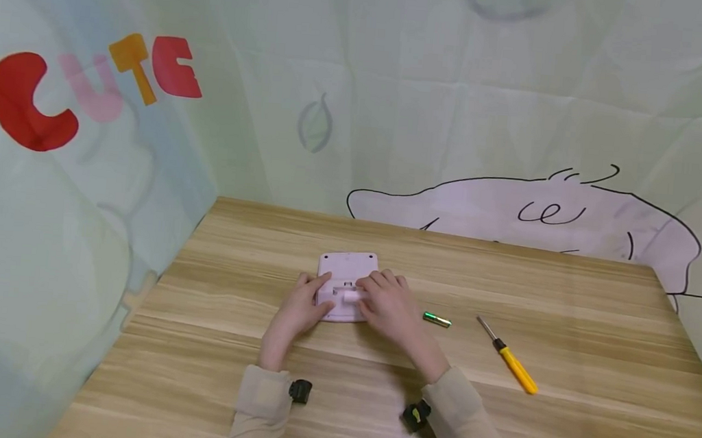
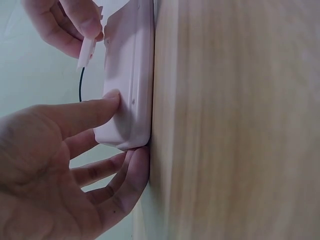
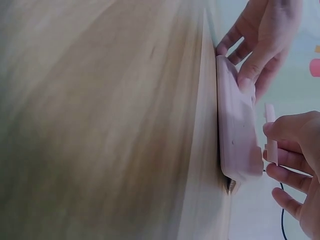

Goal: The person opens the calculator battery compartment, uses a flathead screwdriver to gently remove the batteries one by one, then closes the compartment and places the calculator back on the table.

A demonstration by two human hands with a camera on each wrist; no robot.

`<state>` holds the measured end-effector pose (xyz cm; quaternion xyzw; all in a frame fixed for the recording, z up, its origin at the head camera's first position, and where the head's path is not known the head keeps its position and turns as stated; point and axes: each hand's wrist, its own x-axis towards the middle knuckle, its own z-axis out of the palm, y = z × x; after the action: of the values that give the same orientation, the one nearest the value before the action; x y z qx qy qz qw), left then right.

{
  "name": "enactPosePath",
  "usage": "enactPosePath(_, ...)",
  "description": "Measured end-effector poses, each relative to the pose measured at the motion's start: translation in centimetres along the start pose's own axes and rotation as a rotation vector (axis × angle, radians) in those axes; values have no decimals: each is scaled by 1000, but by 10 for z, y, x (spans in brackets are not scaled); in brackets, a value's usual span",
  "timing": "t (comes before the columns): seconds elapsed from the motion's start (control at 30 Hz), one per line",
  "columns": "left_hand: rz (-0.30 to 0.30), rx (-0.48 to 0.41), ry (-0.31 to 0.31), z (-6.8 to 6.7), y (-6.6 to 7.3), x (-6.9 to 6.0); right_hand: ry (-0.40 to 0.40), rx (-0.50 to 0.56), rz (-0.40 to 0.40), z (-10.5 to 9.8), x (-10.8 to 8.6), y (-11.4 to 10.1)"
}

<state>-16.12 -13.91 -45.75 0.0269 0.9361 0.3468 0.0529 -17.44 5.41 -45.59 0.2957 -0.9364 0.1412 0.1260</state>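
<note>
A pale pink flat device, perhaps a calculator, lies back side up on the table, its battery compartment exposed near the middle. My left hand grips its left edge, with the thumb on the back and the fingers at the side. Just above the compartment, my right hand pinches a small pink battery cover between thumb and fingers. In the left wrist view the cover stands apart from the device's surface. How much lies inside the compartment is too small to tell.
A green battery lies on the wooden table to the right of my right hand. Farther right is a screwdriver with a yellow handle. A printed cloth hangs behind the table and along its left side.
</note>
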Motion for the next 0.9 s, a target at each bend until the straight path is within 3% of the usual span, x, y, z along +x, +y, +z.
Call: enactPosePath(0.9,-2,-1,-6,-3,2,-1,-16,-15,14,11,17,-9)
